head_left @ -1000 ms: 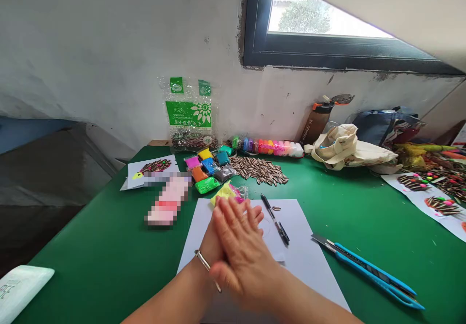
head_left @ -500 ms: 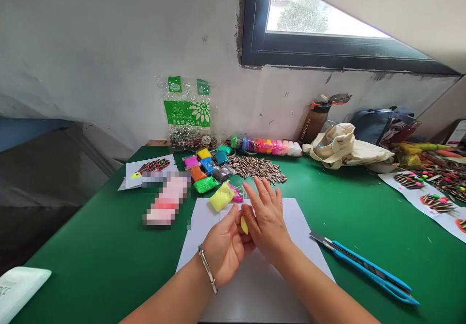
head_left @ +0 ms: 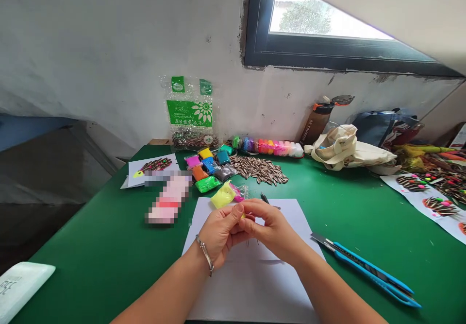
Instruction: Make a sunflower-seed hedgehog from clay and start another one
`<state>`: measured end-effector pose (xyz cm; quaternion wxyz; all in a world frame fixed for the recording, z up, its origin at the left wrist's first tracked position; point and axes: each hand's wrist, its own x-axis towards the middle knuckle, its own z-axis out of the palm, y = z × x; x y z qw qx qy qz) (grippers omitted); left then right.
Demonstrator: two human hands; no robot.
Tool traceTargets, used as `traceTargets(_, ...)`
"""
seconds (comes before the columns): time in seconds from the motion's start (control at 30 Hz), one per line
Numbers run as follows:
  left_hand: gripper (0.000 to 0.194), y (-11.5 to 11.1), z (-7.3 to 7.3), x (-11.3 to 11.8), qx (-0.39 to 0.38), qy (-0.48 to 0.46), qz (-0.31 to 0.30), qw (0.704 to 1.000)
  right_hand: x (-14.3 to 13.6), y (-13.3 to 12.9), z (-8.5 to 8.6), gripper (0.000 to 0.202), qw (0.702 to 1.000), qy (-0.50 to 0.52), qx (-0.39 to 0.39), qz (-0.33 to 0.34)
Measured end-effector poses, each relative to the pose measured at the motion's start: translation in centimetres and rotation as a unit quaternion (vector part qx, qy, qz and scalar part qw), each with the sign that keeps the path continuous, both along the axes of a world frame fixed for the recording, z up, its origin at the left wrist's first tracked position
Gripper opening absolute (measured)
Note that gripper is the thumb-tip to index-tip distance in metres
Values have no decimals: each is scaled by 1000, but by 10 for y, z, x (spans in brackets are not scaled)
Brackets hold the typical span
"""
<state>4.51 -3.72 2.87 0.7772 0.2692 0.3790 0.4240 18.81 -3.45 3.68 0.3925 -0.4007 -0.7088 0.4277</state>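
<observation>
Above a white paper sheet (head_left: 251,285), my left hand (head_left: 224,227) and my right hand (head_left: 267,224) meet at the fingertips. Both pinch a small piece of yellow clay (head_left: 243,215), mostly hidden by the fingers. Just behind them lies an open packet of yellow clay (head_left: 223,196), beside a magenta packet (head_left: 239,192). A black pen (head_left: 264,197) pokes out behind my right hand. Farther back are several coloured clay packets (head_left: 208,184) and a pile of striped seeds (head_left: 260,168).
On the green table (head_left: 109,265), a blue utility knife (head_left: 374,269) lies to the right. A seed bag (head_left: 191,120), a bottle (head_left: 316,120) and a cloth bag (head_left: 338,149) stand along the wall. Seed-decorated papers (head_left: 433,197) are at the far right.
My right hand, earlier spread flat over the clay, has curled in so that its fingertips pinch the clay. My left fingers have closed too. The pen has come into view.
</observation>
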Motion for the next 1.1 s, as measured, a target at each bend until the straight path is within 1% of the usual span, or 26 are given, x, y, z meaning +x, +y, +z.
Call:
traceTargets(0.13, 28, 0, -1, -2, 10, 6, -24, 1000, 0, 1, -7, 14, 999, 5, 14, -41)
traceTargets(0.23, 27, 1, 0, -4, 15, 20, -42, 999, 2, 1, -9, 10, 998, 3, 8, -68)
traceTargets(0.4, 30, 3, 1, -5, 15, 48, -41, 998, 9, 3, -7, 26, 997, 4, -77, -18)
traceTargets(0.47, 34, 3, 0, -5, 22, 61, -47, 997, 11, 4, -5, 23, 997, -6, -75, -16)
traceTargets(0.6, 38, 3, -1, -5, 43, 103, -57, 992, 11, 4, -3, 20, 998, -15, -48, -41)
traceTargets(0.73, 37, 3, 0, -6, 51, 125, -51, 990, 11, 4, -5, 21, 995, 9, -76, -56)
traceTargets(0.83, 36, 5, 0, -7, 53, 136, -36, 989, 11, 5, -6, 25, 992, 27, -115, -44)
traceTargets(1.0, 34, 6, 0, -7, 83, 173, -25, 981, 9, 4, 0, 28, 987, 64, -145, 25)
traceTargets(1.1, 34, 6, 0, -6, 97, 195, -24, 976, 8, 4, 1, 28, 979, 96, -174, 38)
